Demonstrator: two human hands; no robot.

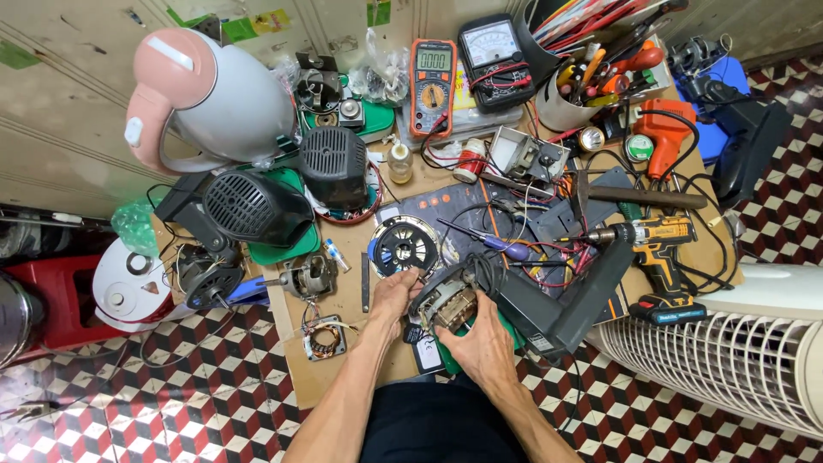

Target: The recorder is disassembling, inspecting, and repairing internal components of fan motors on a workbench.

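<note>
Head view, looking straight down: the fingers of the left hand (396, 294) are curled and pressed against the left side of a small electric motor (447, 302), thumb on top by the look of it. The right hand (485, 345) is wrapped around the motor's near right side, fingers bent around the housing, so the motor is gripped from both sides. Whether the fingertips are pinching a wire or just the casing can't be told, too small. The motor is held just above the near edge of the cardboard-covered work surface (343, 300), right in front of the person's lap.

Just behind the left hand a black round fan hub (404, 244) is lying flat, and a purple-handled screwdriver (506, 248) is seen beside it among red and black wires. A long dark plastic housing (570, 300) is touching the right of the motor. Further right, a yellow cordless drill (660, 249) is lying on its side. To the left, a bare copper stator winding (325, 339) and another small motor (307, 276) are spotted near the edge. At the back, an orange multimeter (432, 73) and a pink-and-grey kettle (219, 94) are set against the wall, well apart from the hands.
</note>
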